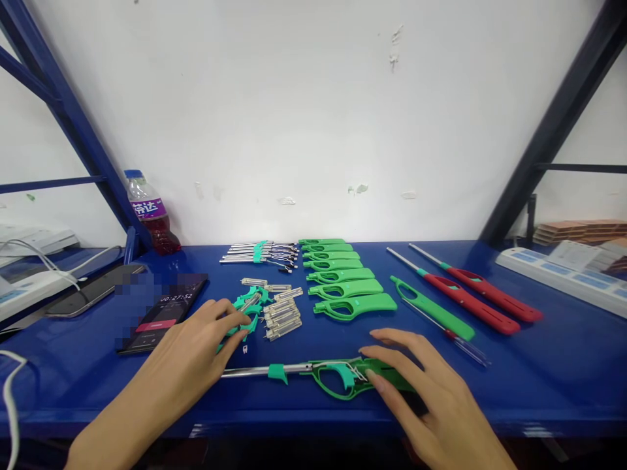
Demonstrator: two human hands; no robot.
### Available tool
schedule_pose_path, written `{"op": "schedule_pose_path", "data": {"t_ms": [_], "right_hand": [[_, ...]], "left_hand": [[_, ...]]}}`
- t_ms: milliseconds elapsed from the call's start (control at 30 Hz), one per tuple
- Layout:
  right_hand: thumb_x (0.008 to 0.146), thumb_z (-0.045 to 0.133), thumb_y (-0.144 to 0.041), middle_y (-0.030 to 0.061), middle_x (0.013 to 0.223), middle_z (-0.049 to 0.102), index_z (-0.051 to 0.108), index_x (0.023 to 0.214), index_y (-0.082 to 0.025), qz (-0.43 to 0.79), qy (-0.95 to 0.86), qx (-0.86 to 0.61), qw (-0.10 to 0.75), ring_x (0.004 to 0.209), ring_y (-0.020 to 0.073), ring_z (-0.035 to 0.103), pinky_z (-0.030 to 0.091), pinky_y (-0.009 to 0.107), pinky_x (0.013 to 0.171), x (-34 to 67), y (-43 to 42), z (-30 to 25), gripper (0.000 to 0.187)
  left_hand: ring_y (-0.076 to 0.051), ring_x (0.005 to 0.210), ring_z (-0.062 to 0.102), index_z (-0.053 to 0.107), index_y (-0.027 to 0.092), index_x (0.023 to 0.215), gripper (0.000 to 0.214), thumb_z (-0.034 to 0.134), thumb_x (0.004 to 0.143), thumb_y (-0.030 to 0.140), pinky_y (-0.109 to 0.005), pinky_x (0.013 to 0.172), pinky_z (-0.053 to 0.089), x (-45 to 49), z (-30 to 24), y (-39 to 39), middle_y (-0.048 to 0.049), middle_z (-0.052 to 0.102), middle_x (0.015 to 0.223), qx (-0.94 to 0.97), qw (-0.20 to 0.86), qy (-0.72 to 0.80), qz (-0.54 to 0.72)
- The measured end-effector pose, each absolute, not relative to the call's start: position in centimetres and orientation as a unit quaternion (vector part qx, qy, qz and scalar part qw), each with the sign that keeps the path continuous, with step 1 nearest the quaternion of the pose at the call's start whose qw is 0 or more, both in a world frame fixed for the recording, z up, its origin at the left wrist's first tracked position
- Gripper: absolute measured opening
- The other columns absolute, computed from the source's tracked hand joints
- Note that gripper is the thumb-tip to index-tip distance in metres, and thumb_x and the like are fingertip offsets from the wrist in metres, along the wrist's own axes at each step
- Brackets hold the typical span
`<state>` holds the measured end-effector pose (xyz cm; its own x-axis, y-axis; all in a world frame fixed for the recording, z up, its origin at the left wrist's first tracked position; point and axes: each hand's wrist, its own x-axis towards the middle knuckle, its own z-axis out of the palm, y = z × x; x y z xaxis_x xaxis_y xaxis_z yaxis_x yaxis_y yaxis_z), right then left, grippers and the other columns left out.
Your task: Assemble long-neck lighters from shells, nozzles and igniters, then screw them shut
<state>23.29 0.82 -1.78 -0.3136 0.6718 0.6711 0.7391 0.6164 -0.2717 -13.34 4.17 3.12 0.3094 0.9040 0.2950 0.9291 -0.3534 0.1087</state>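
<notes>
My left hand [210,339] reaches into the pile of teal plastic trigger pieces [257,297], its thumb and forefinger closed on one teal piece [252,324]. Before me lies an opened green lighter casing [337,393], with a teal trigger [345,375] and thin wires inside. A metal tube [296,369] extends left from it, carrying a teal piece [277,373]. My right hand [421,385] lies over the casing's right end, thumb and forefinger loosely about it, the other fingers spread. Clear fuel cartridges [284,318] are stacked beside the trigger pile.
Metal tubes with wires [255,251] and several green casing halves [355,305] lie along the back. To the right are two red lighters [470,300], a green casing half [435,316] and a screwdriver [467,349]. At left stand a phone [164,313] and a bottle [154,215].
</notes>
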Motion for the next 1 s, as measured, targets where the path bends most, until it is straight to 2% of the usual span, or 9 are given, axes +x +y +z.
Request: {"op": "schedule_pose_path", "data": {"t_ms": [233,367,500,633,767,933,1000], "right_hand": [[0.109,0.059,-0.038,0.0068,0.129,0.075,0.074,0.123,-0.032,-0.046,-0.811,-0.432,0.392,0.115,0.0263,0.077,0.068,0.039,0.092,23.2,1.1,-1.7,0.022],[0.108,0.061,-0.036,0.0069,0.129,0.075,0.075,0.122,-0.032,-0.040,-0.813,-0.428,0.393,0.115,0.0269,0.076,0.067,0.040,0.093,23.3,0.9,-1.8,0.020],[0.108,0.061,-0.035,0.0069,0.128,0.075,0.076,0.121,-0.032,-0.038,-0.813,-0.425,0.396,0.115,0.0271,0.076,0.067,0.040,0.094,23.3,0.9,-1.8,0.020],[0.108,0.061,-0.035,0.0066,0.128,0.075,0.075,0.121,-0.032,-0.033,-0.816,-0.428,0.387,0.116,0.0270,0.076,0.066,0.040,0.094,23.3,1.1,-1.8,0.020],[0.108,0.062,-0.035,0.0061,0.128,0.074,0.075,0.121,-0.032,-0.033,-0.813,-0.427,0.394,0.115,0.0261,0.075,0.066,0.039,0.094,23.3,1.1,-1.8,0.019],[0.107,0.062,-0.034,0.0050,0.123,0.077,0.074,0.126,-0.032,-0.039,-0.797,-0.417,0.436,0.111,0.0238,0.076,0.064,0.034,0.091,23.2,0.7,-1.2,0.022],[0.107,0.063,-0.039,0.0049,0.125,0.078,0.070,0.134,-0.032,-0.044,-0.800,-0.407,0.439,0.115,0.0257,0.076,0.063,0.038,0.098,23.1,0.6,-0.8,0.029]], "left_hand": [[-0.030,0.098,0.075,0.080,0.027,0.115,0.042,0.046,0.112,0.050,-0.041,0.078,0.060,-11.1,3.3,4.1,-0.0090,0.070,0.119,-0.822,0.051,-0.546,-0.154],[-0.032,0.102,0.076,0.080,0.025,0.114,0.031,0.056,0.110,0.043,-0.040,0.076,0.062,-9.9,3.4,4.7,-0.0112,0.071,0.124,-0.828,0.072,-0.539,-0.138],[-0.028,0.094,0.077,0.080,0.025,0.108,0.020,0.062,0.107,0.034,-0.039,0.078,0.062,-9.5,3.7,4.7,-0.0079,0.073,0.116,-0.827,0.057,-0.546,-0.121],[-0.027,0.095,0.078,0.081,0.027,0.105,0.017,0.066,0.106,0.033,-0.035,0.077,0.061,-9.7,3.7,4.4,-0.0065,0.074,0.116,-0.829,0.041,-0.546,-0.114],[-0.026,0.091,0.077,0.079,0.024,0.104,0.018,0.062,0.107,0.030,-0.034,0.076,0.061,-9.8,3.6,4.4,-0.0078,0.073,0.114,-0.835,0.068,-0.528,-0.137],[-0.022,0.093,0.074,0.072,0.025,0.118,0.020,0.053,0.112,0.030,-0.031,0.076,0.060,-8.9,4.1,2.8,-0.0079,0.071,0.116,-0.870,0.123,-0.423,-0.222],[-0.020,0.091,0.074,0.070,0.026,0.120,0.021,0.050,0.114,0.027,-0.029,0.074,0.059,-8.0,4.5,1.3,-0.0065,0.072,0.113,-0.886,0.140,-0.373,-0.237]]}}
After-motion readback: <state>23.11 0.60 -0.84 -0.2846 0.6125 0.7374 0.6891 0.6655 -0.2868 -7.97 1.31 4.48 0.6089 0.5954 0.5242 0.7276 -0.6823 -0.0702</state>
